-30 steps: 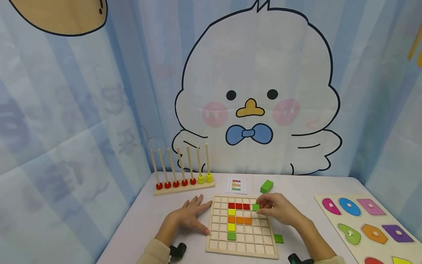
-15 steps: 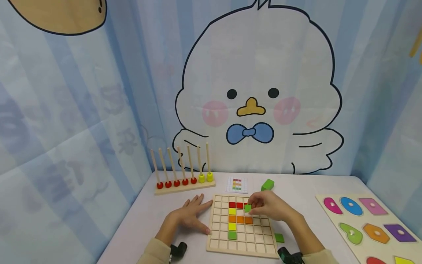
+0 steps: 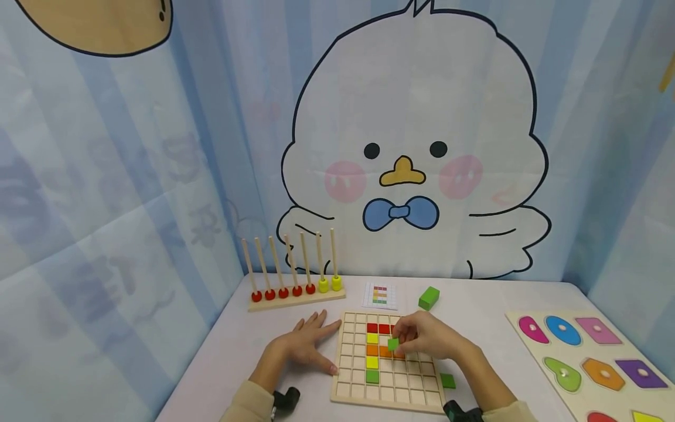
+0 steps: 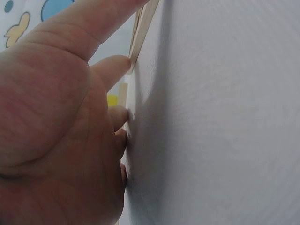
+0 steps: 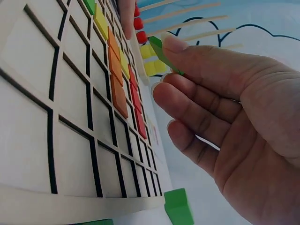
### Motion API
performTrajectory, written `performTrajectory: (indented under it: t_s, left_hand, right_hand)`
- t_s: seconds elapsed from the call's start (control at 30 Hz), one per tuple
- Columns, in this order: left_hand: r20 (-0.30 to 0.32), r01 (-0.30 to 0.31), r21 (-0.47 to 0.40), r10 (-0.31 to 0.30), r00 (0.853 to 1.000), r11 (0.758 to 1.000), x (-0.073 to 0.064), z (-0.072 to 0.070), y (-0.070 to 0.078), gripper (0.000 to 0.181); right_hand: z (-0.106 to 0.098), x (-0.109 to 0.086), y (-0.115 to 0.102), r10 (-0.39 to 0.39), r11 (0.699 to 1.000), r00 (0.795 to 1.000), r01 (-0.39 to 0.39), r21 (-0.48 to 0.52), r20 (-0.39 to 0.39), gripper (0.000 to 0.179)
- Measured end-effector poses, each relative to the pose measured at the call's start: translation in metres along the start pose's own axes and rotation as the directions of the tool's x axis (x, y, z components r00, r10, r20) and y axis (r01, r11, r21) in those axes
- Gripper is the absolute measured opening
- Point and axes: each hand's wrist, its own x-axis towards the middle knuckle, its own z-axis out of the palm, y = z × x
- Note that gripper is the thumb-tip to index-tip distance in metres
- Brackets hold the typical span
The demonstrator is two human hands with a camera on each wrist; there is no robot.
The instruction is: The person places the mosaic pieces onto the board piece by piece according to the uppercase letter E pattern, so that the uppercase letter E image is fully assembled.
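In the head view my right hand (image 3: 429,335) pinches a small green square tile (image 3: 393,344) between thumb and fingers. It hangs over the wooden grid board (image 3: 387,403), near the board's orange tiles (image 3: 372,350). The right wrist view shows the green tile (image 5: 161,54) held on edge, apart from the grid. Red tiles (image 3: 372,327), yellow tiles (image 3: 372,363) and one green tile (image 3: 372,377) sit in the board's cells. My left hand (image 3: 303,344) lies with fingers spread on the table, its thumb and index fingertips at the board's left edge.
A pattern card (image 3: 379,295) lies behind the board, with a green block (image 3: 429,298) to its right. Another green piece (image 3: 447,381) is beside the board's right edge. A peg rack with beads (image 3: 295,298) stands back left; a shape puzzle board (image 3: 572,351) lies at right.
My right hand has carried the green tile left and slightly toward me, from the board's upper right to near the orange tiles. The left hand has stayed in place.
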Motion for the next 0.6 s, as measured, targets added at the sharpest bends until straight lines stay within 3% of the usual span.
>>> performTrajectory:
  t_s: [0.6]
  left_hand:
    - [0.005, -0.003, 0.005, 0.003, 1.000, 1.000, 0.000, 0.000, 0.001, 0.107]
  right_hand:
    - [0.016, 0.000, -0.003, -0.012, 1.000, 0.995, 0.011, 0.010, 0.100, 0.018]
